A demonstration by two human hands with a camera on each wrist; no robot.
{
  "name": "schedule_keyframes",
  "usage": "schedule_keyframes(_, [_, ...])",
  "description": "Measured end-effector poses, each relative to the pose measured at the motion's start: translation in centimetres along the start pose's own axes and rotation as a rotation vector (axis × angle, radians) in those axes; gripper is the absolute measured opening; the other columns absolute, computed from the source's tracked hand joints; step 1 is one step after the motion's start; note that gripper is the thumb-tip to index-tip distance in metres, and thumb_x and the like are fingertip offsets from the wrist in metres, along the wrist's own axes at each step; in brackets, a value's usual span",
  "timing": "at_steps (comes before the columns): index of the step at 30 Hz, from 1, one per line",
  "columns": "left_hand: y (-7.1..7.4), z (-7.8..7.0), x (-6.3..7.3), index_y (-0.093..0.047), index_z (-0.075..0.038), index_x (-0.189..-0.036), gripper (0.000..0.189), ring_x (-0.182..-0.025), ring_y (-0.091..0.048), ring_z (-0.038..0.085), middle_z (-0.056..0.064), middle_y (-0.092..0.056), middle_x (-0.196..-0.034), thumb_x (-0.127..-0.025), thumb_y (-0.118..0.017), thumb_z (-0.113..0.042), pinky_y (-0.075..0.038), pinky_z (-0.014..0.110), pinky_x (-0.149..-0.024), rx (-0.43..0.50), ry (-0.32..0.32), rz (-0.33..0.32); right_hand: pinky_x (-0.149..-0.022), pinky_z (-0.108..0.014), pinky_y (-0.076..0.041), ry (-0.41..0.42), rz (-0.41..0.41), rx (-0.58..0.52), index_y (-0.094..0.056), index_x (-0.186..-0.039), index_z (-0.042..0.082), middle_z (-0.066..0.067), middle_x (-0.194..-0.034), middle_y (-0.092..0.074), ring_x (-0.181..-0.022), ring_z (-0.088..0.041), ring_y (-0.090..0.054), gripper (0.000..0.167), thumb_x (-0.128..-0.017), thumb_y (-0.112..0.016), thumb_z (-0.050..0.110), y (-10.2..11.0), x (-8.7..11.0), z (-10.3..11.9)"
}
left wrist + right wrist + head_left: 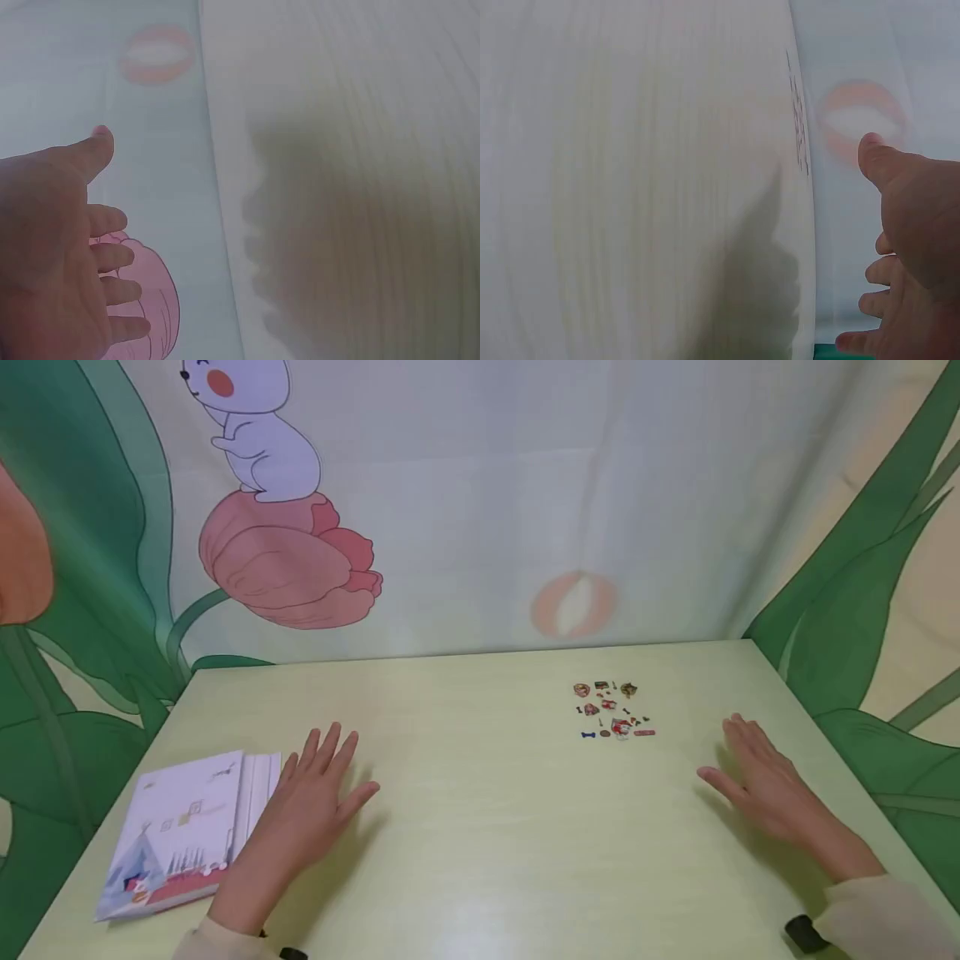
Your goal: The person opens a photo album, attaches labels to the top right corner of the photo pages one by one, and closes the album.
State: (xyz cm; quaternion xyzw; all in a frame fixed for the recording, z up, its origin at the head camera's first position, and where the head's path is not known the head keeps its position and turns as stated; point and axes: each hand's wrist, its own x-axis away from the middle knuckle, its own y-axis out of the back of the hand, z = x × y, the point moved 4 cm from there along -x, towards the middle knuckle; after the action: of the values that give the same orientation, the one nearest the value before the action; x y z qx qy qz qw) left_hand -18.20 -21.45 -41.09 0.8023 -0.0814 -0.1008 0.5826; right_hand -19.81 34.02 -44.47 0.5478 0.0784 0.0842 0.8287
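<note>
My left hand [311, 806] hovers over the left part of the table with straight, spread fingers, holding nothing. It overlaps the right side of a white illustrated book [183, 835] in the head view. On the right, my right hand [765, 785] is held above the table with straight fingers and the thumb apart, its palm turned down. Between the hands, farther back, lies a cluster of small colourful stickers [620, 727], among them a blue bone shape [588, 735] and a red strip [644, 732]. In the wrist views, the left hand [52, 247] and right hand [922, 240] show bare palms.
The pale wooden table [450, 860] ends at a printed curtain [465, 510] with a pink flower and a white animal. Pale pages or cards [257, 793] stick out at the book's right side. Dark wrist straps show near both cuffs.
</note>
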Motion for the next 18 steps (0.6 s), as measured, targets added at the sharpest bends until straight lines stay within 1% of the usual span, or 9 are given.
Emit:
schedule_keyframes(4, [0.8,0.6,0.8,-0.032,-0.003,-0.161,0.079,-0.154,-0.011,0.048,0.025,-0.018,-0.168,-0.105,-0.053,-0.054,-0.009,0.071,-0.118,0.019,0.001,-0.025,-0.118,-0.071,-0.012,-0.006,0.009,-0.018,-0.011,-0.16,-0.01,-0.033,-0.167,-0.008,-0.154,-0.05,-0.003,0.09,-0.107,-0.052,0.049,-0.1,0.1,1.1])
schedule_keyframes(8, [1.6,1.4,1.7,-0.036,-0.003,-0.159,0.077,-0.152,-0.018,0.049,0.027,-0.022,-0.166,-0.104,-0.057,-0.052,-0.01,0.071,-0.117,0.028,0.016,-0.061,-0.116,-0.073,-0.014,-0.011,0.009,-0.043,-0.012,-0.161,-0.008,-0.03,-0.168,-0.01,-0.155,-0.048,-0.006,0.09,-0.106,-0.053,0.05,-0.4,0.1,2.5])
schedule_keyframes(12, [2.4,2.4,2.5,-0.039,-0.001,-0.157,0.074,-0.148,-0.026,0.052,0.029,-0.028,-0.163,-0.103,-0.063,-0.045,-0.018,0.071,-0.115,0.015,0.01,-0.107,-0.115,-0.072,-0.018,-0.002,-0.012,-0.07,-0.017,-0.161,-0.007,-0.03,-0.167,-0.015,-0.153,-0.048,-0.014,0.087,-0.106,-0.054,0.049,-1.0,0.2,3.8])
schedule_keyframes(18, [3.2,4.2,3.9,-0.044,0.003,-0.152,0.068,-0.139,-0.035,0.057,0.033,-0.036,-0.156,-0.099,-0.071,-0.03,-0.029,0.072,-0.107,-0.001,-0.002,-0.203,-0.116,-0.067,-0.024,0.04,-0.075,-0.079,-0.027,-0.159,-0.008,-0.03,-0.164,-0.025,-0.15,-0.048,-0.024,0.081,-0.105,-0.059,0.045,-1.5,-0.1,7.0])
